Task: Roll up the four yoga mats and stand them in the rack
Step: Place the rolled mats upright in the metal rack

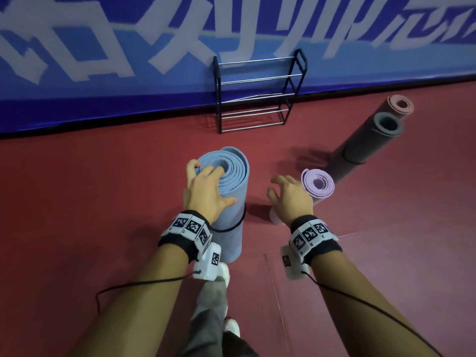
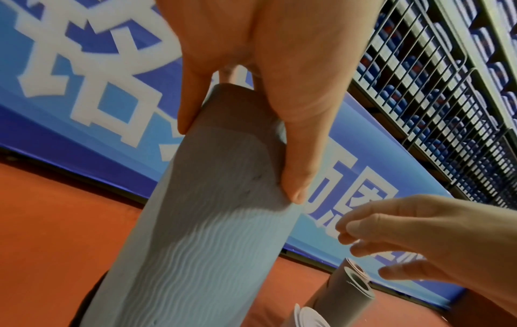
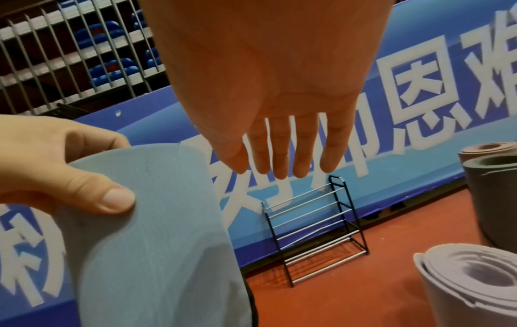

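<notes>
A blue rolled mat (image 1: 230,191) stands on end on the red floor, with a black strap (image 1: 233,228) around its middle. My left hand (image 1: 206,186) grips its top, fingers curled over the rim and thumb on the side (image 2: 293,154). My right hand (image 1: 288,194) hovers open with spread fingers between the blue mat and a lilac rolled mat (image 1: 319,186), holding nothing. Further right stand a grey rolled mat (image 1: 373,143) and a pink one (image 1: 399,105). The black wire rack (image 1: 260,94) stands bare against the wall behind the blue mat (image 3: 156,221).
A blue banner wall (image 1: 103,94) with white lettering bounds the far side of the floor. My legs and white shoes (image 1: 224,274) are just behind the blue mat. Cables hang from both wrist cameras. Open red floor (image 1: 77,189) lies to the left.
</notes>
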